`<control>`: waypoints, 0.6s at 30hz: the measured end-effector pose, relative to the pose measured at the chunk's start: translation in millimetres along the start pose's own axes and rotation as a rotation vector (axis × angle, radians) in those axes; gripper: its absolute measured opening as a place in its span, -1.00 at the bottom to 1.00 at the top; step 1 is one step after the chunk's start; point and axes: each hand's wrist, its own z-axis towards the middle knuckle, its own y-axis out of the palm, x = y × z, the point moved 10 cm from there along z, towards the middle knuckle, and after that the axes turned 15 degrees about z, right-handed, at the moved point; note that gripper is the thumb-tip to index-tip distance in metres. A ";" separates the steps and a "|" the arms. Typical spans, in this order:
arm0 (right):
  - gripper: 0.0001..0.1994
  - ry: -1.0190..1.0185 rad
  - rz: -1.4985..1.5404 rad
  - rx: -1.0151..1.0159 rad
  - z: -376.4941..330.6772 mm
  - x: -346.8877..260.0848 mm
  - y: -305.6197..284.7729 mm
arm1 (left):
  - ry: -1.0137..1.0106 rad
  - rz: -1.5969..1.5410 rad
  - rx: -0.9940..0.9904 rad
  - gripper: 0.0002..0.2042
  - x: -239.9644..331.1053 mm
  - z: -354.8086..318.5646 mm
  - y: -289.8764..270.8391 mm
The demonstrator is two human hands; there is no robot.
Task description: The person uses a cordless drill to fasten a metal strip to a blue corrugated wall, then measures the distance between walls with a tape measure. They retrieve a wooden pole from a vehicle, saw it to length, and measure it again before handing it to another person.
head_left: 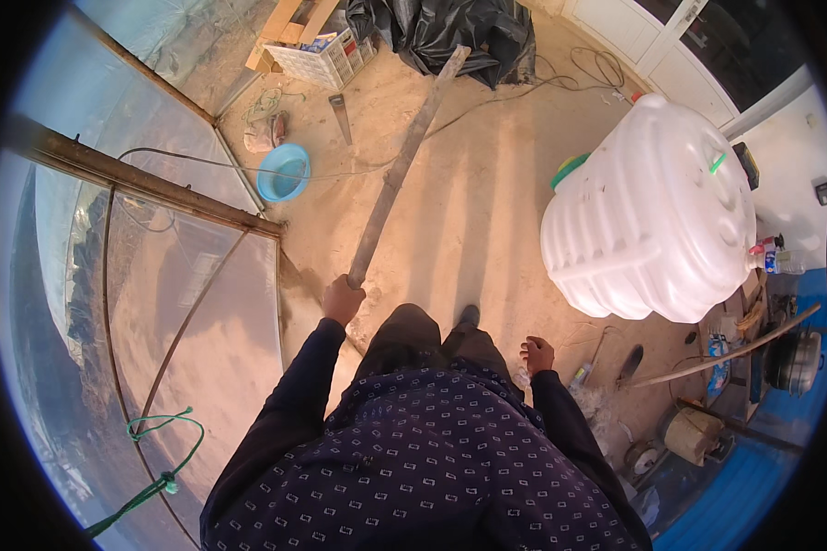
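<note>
My left hand (343,299) grips the near end of a long grey wooden pole (398,170). The pole runs away from me over the sandy ground, and its far end reaches a black plastic sheet (450,32). My right hand (537,354) hangs by my side with the fingers loosely curled and nothing in it. My dark trousers and one shoe (469,316) show between the hands.
A large white plastic tank (657,211) stands to the right. A blue basin (284,172), a handsaw (340,117) and a white crate (326,57) lie ahead. A clear plastic wall with a rusty frame bar (147,182) closes the left. Clutter and a thin stick (726,354) sit at the right.
</note>
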 end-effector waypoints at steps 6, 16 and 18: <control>-0.71 -0.160 -0.075 -0.614 86.0 -281.8 293.1 | 0.100 -0.079 0.134 -0.71 152.1 122.0 -45.9; -0.71 0.153 0.443 -0.592 260.2 -424.0 575.2 | 0.543 -0.464 0.325 -0.52 375.5 356.3 -116.7; -0.74 0.019 0.486 -0.436 314.4 -472.3 576.1 | 0.599 -0.487 0.468 -0.48 386.8 375.3 -139.4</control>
